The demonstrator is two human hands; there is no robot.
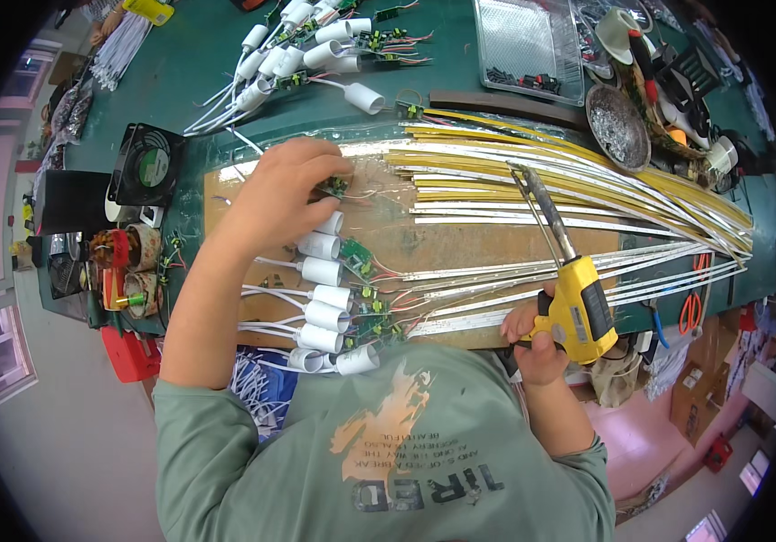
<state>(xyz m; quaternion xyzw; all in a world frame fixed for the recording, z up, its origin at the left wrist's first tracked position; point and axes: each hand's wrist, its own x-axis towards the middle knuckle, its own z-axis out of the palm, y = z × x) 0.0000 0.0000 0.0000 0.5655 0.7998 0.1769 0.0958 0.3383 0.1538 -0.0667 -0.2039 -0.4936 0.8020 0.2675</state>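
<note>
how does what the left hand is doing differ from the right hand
The left hand is stretched forward, fingertips pinching a small green circuit board; the right hand stays near the body, fist wrapped around a yellow soldering gun. Both are bare and over the wooden board.

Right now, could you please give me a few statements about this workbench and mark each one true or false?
1. The right hand grips a yellow soldering gun. True.
2. The left hand rests on a small circuit board. True.
3. The soldering gun tip touches the left hand. False: it points at the LED strips, apart from that hand.
4. The black fan lies right of the strips. False: it lies left.
5. The orange scissors are in the right hand. False: they lie on the bench.
</note>
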